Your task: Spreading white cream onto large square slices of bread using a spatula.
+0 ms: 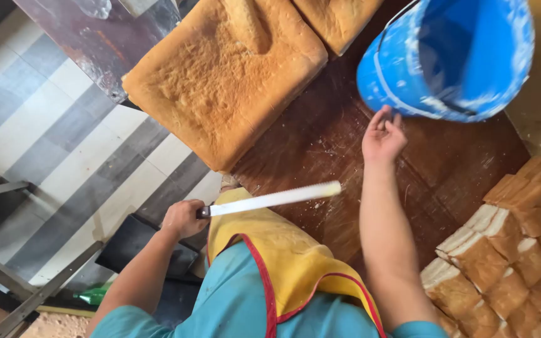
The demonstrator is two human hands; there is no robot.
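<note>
My left hand (183, 218) grips the dark handle of a long serrated knife (273, 199), whose blade lies level over my yellow apron and points right. My right hand (383, 135) reaches forward over the dark wooden table (333, 144) with its fingers loosely apart and nothing in it, just below the rim of a tilted blue bucket (452, 56). A large golden-brown slab of bread (220, 81) lies on the table's left corner, beyond the knife.
A second bread slab (336, 19) lies at the top. Stacks of cut bread pieces (515, 250) fill the right side of the table. Grey and white striped floor (51, 138) lies to the left, with metal frame bars (7, 288) and a green bottle (92, 294).
</note>
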